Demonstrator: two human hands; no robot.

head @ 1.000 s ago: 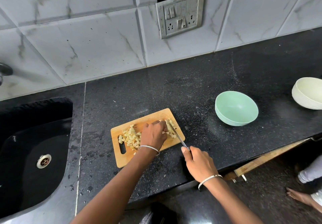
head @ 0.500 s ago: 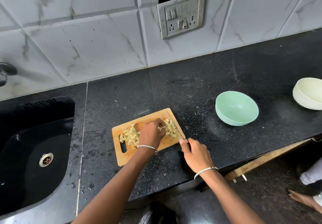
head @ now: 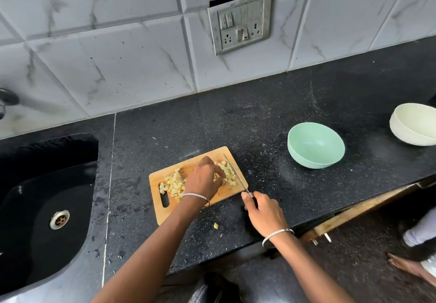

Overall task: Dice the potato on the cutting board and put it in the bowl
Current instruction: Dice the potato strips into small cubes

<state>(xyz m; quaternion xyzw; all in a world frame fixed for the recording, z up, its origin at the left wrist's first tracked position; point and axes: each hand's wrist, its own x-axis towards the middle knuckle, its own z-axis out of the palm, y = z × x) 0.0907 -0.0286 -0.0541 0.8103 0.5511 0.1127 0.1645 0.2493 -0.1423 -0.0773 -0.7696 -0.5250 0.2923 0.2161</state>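
A small wooden cutting board (head: 162, 215) lies on the black counter, covered with diced potato (head: 174, 184) in two heaps, left and right. My left hand (head: 204, 180) rests on the board between the heaps, its fingers curled over potato pieces by the right heap. My right hand (head: 264, 210) grips the handle of a knife (head: 234, 173) whose blade lies along the board's right edge, against the right heap. One loose potato cube (head: 215, 225) sits on the counter in front of the board. The mint-green bowl (head: 316, 146) stands empty to the right.
A cream bowl (head: 415, 123) stands at the far right. A black sink (head: 47, 208) with a metal drain fills the left. A switch plate (head: 239, 21) is on the tiled wall. Another person's foot (head: 405, 265) shows on the floor at lower right.
The knife went forward until its blade lay along the right heap. My left hand shifted slightly back over the pieces. A cube now lies on the counter before the board.
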